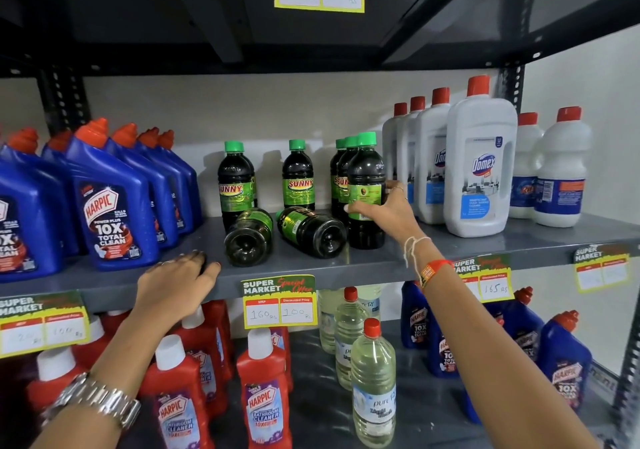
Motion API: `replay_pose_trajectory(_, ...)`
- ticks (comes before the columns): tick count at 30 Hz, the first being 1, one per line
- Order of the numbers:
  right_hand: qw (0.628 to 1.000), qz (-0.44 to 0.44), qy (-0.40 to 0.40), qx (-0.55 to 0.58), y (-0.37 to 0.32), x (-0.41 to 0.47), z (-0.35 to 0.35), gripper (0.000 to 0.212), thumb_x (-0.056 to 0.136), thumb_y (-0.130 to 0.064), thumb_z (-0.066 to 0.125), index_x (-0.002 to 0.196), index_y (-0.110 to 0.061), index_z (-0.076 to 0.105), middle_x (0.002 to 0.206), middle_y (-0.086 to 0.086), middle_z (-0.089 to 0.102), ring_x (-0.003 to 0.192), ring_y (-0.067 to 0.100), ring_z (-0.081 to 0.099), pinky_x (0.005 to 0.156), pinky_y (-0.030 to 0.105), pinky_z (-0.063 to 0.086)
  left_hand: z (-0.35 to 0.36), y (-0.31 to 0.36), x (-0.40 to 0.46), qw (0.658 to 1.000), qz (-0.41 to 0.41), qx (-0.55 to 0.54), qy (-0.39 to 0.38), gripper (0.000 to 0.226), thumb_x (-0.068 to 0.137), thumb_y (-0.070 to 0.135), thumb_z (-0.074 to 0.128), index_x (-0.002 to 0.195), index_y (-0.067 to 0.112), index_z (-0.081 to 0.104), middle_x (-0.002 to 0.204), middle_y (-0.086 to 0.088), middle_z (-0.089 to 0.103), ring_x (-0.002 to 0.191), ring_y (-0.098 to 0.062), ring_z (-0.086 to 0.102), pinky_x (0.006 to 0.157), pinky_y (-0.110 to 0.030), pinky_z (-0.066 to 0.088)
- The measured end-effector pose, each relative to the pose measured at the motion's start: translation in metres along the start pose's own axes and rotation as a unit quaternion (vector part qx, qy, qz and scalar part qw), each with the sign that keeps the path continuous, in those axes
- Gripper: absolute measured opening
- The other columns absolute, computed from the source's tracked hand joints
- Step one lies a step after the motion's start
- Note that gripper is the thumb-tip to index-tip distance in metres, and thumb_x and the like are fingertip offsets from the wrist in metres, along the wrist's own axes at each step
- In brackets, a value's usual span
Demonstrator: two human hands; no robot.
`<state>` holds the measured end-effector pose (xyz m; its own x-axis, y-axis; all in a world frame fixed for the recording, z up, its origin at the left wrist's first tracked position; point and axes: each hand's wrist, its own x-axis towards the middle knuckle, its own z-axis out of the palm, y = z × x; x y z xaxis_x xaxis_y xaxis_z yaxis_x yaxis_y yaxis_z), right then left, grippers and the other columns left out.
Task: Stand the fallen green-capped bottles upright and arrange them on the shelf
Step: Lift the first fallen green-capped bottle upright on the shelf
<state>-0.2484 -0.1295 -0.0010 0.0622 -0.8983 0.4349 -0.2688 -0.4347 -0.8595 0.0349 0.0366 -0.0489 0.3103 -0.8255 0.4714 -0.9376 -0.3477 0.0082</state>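
Several dark bottles with green caps and green "Sunny" labels are on the grey middle shelf (450, 251). Two fallen bottles lie on their sides, bases toward me: one on the left (248, 237) and one on the right (311, 232). Upright bottles stand behind them (235, 182) (298, 178). At the right a row stands front to back, and my right hand (388, 211) is shut on its front bottle (366, 171), which is upright on the shelf. My left hand (176, 284) lies palm down on the shelf's front edge, left of the fallen bottles, holding nothing.
Blue Harpic bottles (110, 206) crowd the shelf's left side and white Domex bottles (481, 168) its right. Another shelf (207, 15) hangs close overhead. Below are red Harpic bottles (265, 396), clear bottles (373, 379) and more blue ones. Price tags (280, 301) hang off the shelf edge.
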Motion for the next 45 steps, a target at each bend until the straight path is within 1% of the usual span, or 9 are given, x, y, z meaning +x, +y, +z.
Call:
replay_pose_trajectory(2, 0.992, -0.035, 0.063, -0.101, -0.001, -0.004, 0.009, 0.103, 0.052, -0.048, 0.084, 0.129, -0.004, 0.032, 0.130, 0.015, 0.042, 0.124, 0.029, 0.041, 0.106, 0.039, 0.037, -0.001, 0.001, 0.000, 1.000, -0.007, -0.010, 0.009, 0.047, 0.094, 0.040, 0.024, 0.123, 0.014, 0.051, 0.127, -0.009, 0.059, 0.111, -0.025, 0.057, 0.084, -0.036, 0.048)
replay_pose_trajectory(5, 0.984, -0.064, 0.116, -0.119, 0.001, -0.003, 0.011, 0.091, 0.051, -0.042, 0.085, 0.119, -0.005, 0.039, 0.116, 0.009, 0.054, 0.107, 0.022, 0.054, 0.088, 0.035, 0.047, 0.001, 0.002, -0.001, 1.000, -0.004, -0.002, 0.013, 0.047, 0.095, 0.040, 0.025, 0.124, 0.014, 0.051, 0.128, -0.009, 0.058, 0.113, -0.025, 0.057, 0.084, -0.036, 0.047)
replay_pose_trajectory(11, 0.996, 0.027, 0.025, 0.081, 0.004, 0.007, 0.000, 0.065, 0.067, -0.018, 0.078, 0.109, -0.012, 0.029, 0.108, 0.006, 0.058, 0.101, 0.022, 0.058, 0.087, 0.028, 0.046, 0.003, 0.000, 0.000, 1.000, 0.003, 0.006, 0.016, 0.047, 0.094, 0.040, 0.023, 0.122, 0.015, 0.052, 0.129, -0.008, 0.057, 0.112, -0.025, 0.056, 0.081, -0.035, 0.045)
replay_pose_trajectory(16, 0.987, -0.045, 0.109, -0.106, 0.002, -0.003, 0.011, 0.102, 0.047, -0.052, 0.083, 0.121, -0.002, 0.036, 0.124, 0.013, 0.047, 0.120, 0.027, 0.046, 0.099, 0.038, 0.043, 0.006, -0.002, 0.002, 1.000, 0.001, 0.008, 0.021, 0.046, 0.093, 0.040, 0.023, 0.120, 0.016, 0.053, 0.127, -0.008, 0.058, 0.110, -0.025, 0.057, 0.077, -0.035, 0.043)
replay_pose_trajectory(18, 0.984, -0.058, 0.127, -0.113, 0.002, -0.004, 0.012, 0.097, 0.047, -0.049, 0.084, 0.118, -0.002, 0.038, 0.121, 0.014, 0.053, 0.117, 0.028, 0.051, 0.096, 0.040, 0.046, 0.006, -0.002, 0.002, 1.000, -0.001, 0.002, 0.028, 0.046, 0.093, 0.040, 0.024, 0.118, 0.015, 0.054, 0.124, -0.008, 0.060, 0.107, -0.026, 0.058, 0.074, -0.034, 0.043)
replay_pose_trajectory(22, 0.995, -0.016, 0.084, -0.054, 0.000, 0.000, 0.005, 0.079, 0.053, -0.038, 0.083, 0.113, -0.009, 0.039, 0.105, 0.003, 0.060, 0.102, 0.022, 0.060, 0.083, 0.030, 0.047, 0.007, -0.002, 0.002, 0.999, 0.000, 0.000, 0.035, 0.047, 0.093, 0.041, 0.024, 0.119, 0.015, 0.054, 0.123, -0.007, 0.061, 0.104, -0.025, 0.059, 0.072, -0.033, 0.044)
replay_pose_trajectory(35, 0.997, 0.022, -0.040, 0.058, -0.001, -0.001, -0.012, 0.076, 0.072, -0.018, 0.075, 0.131, -0.006, 0.028, 0.129, 0.014, 0.052, 0.118, 0.026, 0.054, 0.103, 0.040, 0.043, 0.003, -0.002, 0.001, 0.997, 0.033, 0.066, 0.000, 0.041, 0.094, 0.033, 0.024, 0.125, 0.018, 0.048, 0.130, -0.005, 0.054, 0.109, -0.022, 0.055, 0.071, -0.031, 0.039)
replay_pose_trajectory(41, 0.958, -0.225, 0.177, -0.015, -0.035, -0.035, 0.005, 0.068, 0.068, -0.024, 0.070, 0.125, -0.005, 0.040, 0.124, 0.012, 0.043, 0.116, 0.025, 0.042, 0.100, 0.032, 0.037, 0.007, -0.001, 0.002, 0.999, 0.015, 0.024, 0.027, 0.045, 0.093, 0.037, 0.022, 0.118, 0.017, 0.053, 0.124, -0.006, 0.059, 0.105, -0.023, 0.058, 0.068, -0.031, 0.038)
replay_pose_trajectory(45, 0.919, -0.341, 0.095, -0.173, -0.069, -0.043, 0.028, 0.053, 0.070, -0.031, 0.064, 0.115, -0.010, 0.048, 0.109, 0.009, 0.054, 0.101, 0.023, 0.047, 0.082, 0.031, 0.043, 0.007, -0.002, 0.003, 1.000, 0.002, 0.011, 0.017, 0.048, 0.093, 0.040, 0.021, 0.119, 0.017, 0.054, 0.131, -0.007, 0.057, 0.113, -0.023, 0.055, 0.073, -0.033, 0.038)
